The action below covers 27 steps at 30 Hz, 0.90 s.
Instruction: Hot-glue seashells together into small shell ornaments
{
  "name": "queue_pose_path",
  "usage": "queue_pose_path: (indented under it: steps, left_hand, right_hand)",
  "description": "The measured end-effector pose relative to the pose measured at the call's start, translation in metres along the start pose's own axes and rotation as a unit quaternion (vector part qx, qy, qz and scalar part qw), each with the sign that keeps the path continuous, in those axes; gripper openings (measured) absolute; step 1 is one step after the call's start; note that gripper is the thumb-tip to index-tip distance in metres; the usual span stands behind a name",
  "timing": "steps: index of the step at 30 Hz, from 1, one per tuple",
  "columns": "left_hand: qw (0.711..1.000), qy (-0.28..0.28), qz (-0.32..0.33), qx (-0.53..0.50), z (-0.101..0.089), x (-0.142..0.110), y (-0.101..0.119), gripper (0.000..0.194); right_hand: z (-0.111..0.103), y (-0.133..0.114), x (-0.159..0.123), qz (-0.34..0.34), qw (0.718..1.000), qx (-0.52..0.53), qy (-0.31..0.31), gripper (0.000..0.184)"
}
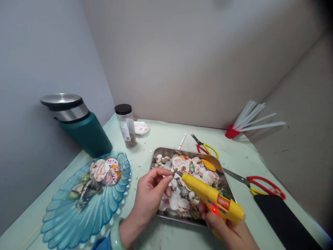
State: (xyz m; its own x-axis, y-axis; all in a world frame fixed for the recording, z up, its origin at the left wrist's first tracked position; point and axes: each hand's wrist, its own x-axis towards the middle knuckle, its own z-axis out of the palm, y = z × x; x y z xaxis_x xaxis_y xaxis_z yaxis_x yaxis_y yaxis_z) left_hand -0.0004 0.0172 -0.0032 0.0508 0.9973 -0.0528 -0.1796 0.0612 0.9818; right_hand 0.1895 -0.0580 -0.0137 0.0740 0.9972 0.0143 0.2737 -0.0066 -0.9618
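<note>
Left of my fingers, the blue dish [65, 215] already carries a cluster of shells at its upper part; most of its ribbed surface is bare, so I judge plenty is left to do. Under my fingers the tray [229, 189] is full of loose shells. Beyond it a jar [126, 125] holds a little brownish fill. My right hand [229, 231] grips the glue gun [212, 199], nozzle meeting the small shell [173, 173] pinched by my left hand [149, 198].
</note>
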Motion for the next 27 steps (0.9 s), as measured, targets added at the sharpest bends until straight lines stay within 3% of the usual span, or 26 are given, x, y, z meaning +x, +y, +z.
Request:
queue_pose_path:
  steps: [13, 27]
  left_hand:
    - [1.0, 0.0, -0.005, 0.002, -0.0007, 0.0, -0.0021, 0.014]
    - [1.0, -0.004, -0.014, 0.003, -0.0003, -0.0006, 0.0006, 0.016]
  right_hand:
    - [0.0005, 0.0012, -0.0014, -0.011, 0.999, -0.032, 0.019, 0.037]
    - [0.0016, -0.0029, 0.002, -0.017, 0.999, 0.0, 0.029, 0.035]
